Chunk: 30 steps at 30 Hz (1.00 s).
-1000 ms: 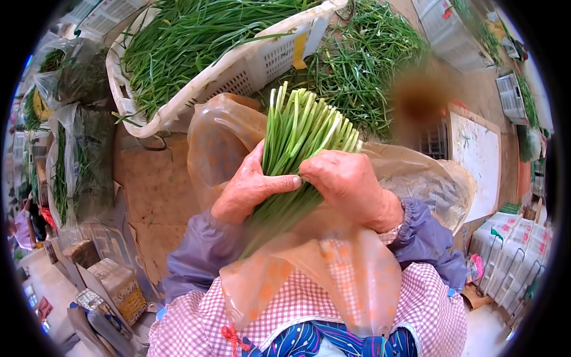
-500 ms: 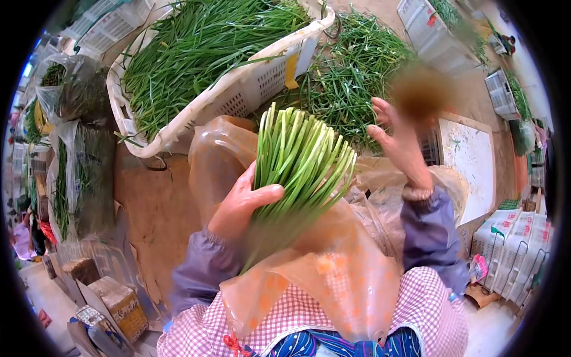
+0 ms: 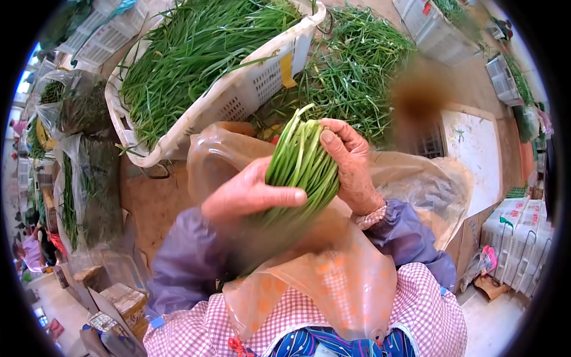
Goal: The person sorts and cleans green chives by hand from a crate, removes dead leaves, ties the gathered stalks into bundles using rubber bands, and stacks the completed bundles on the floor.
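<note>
Nearest, a pink gingham apron (image 3: 425,315) lay under a translucent orange-spotted plastic sheet (image 3: 333,276). Over this lap, between both hands, was a bunch of chives (image 3: 300,169), its pale stem ends pointing away from the body and its leafy end blurred and trailing down toward the plastic. The left hand (image 3: 250,193) gripped the bunch from the side, thumb across the front, its other fingers hidden behind the stems. Just beyond, the right hand (image 3: 351,160) was closed on the far end, thumb pressed to the stems, fingers curled around the right edge. One stem poked out above the others.

The step in hand looked like gathering and evening the stem ends. From there, the next move seemed to call for a steady left grip and light right-hand pressure on that stray stem.

Farther off stood a white plastic crate (image 3: 262,83) full of long greens, with a loose heap of leaves (image 3: 360,77) beside it.
</note>
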Each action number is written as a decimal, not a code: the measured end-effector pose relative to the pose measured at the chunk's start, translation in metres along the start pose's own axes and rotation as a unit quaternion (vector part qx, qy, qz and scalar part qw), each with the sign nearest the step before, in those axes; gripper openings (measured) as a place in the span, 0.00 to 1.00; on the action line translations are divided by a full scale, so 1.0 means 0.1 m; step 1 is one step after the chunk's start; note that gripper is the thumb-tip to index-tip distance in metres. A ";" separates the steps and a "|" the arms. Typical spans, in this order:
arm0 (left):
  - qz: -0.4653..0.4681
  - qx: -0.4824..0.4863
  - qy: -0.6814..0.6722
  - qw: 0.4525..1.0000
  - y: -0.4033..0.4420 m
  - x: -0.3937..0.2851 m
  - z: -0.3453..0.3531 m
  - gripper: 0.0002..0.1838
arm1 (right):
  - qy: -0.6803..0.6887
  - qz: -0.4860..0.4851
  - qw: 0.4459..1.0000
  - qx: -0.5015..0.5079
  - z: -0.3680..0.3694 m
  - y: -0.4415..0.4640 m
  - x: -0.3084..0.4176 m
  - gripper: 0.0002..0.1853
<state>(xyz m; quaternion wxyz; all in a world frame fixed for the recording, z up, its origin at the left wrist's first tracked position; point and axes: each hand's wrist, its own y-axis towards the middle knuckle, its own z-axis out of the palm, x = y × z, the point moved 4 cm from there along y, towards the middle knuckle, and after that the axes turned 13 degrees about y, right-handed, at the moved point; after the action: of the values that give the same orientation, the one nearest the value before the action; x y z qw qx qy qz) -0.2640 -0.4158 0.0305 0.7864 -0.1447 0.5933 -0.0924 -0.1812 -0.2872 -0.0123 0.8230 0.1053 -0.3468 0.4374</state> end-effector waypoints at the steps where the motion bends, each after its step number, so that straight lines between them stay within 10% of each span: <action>1: -0.026 0.019 -0.023 0.999 0.06 0.05 -0.04 0.32 | -0.024 -0.012 1.000 0.011 0.00 -0.01 0.01 0.07; 7: -0.047 0.034 -0.023 0.998 0.24 0.21 0.02 0.33 | -0.326 -0.057 0.939 0.092 -0.07 0.20 0.37 0.12; 11: -0.007 0.007 -0.063 0.998 0.21 0.15 0.08 0.35 | -0.074 -0.016 0.997 -0.030 -0.50 0.56 0.67 0.13; 15: -0.010 -0.005 -0.080 0.997 0.25 0.15 0.08 0.34 | -0.145 0.194 0.965 0.100 -0.32 0.36 0.41 0.19; 19: -0.032 0.015 -0.072 0.997 0.27 0.19 0.07 0.34 | -0.212 0.158 0.954 0.141 -0.06 0.56 0.26 0.13; 22: -0.026 0.006 -0.071 0.997 0.25 0.26 0.01 0.33 | -0.275 0.098 0.942 0.166 0.06 0.80 0.54 0.09; 24: -0.023 -0.007 -0.070 0.997 0.25 0.26 0.02 0.33 | -0.244 -0.140 0.934 0.220 -0.01 1.20 1.08 0.15; 25: -0.022 -0.021 -0.068 0.997 0.24 0.26 0.01 0.32 | -0.212 -0.053 0.947 0.236 -0.03 1.43 1.37 0.15; 28: -0.004 -0.020 -0.069 0.997 0.26 0.31 -0.01 0.31 | -0.089 -0.264 0.960 0.025 0.79 1.22 2.19 0.09; 30: -0.009 -0.022 -0.104 0.994 0.27 0.33 -0.01 0.30 | -0.128 -0.214 0.857 0.450 1.23 1.13 1.96 0.14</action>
<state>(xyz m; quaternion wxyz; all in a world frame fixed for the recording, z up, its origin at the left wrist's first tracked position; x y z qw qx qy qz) -0.2561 -0.4005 -0.0085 0.8396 -0.1760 0.5090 -0.0711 -0.2558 -0.1517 0.1930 0.7075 0.5911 -0.1832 0.3414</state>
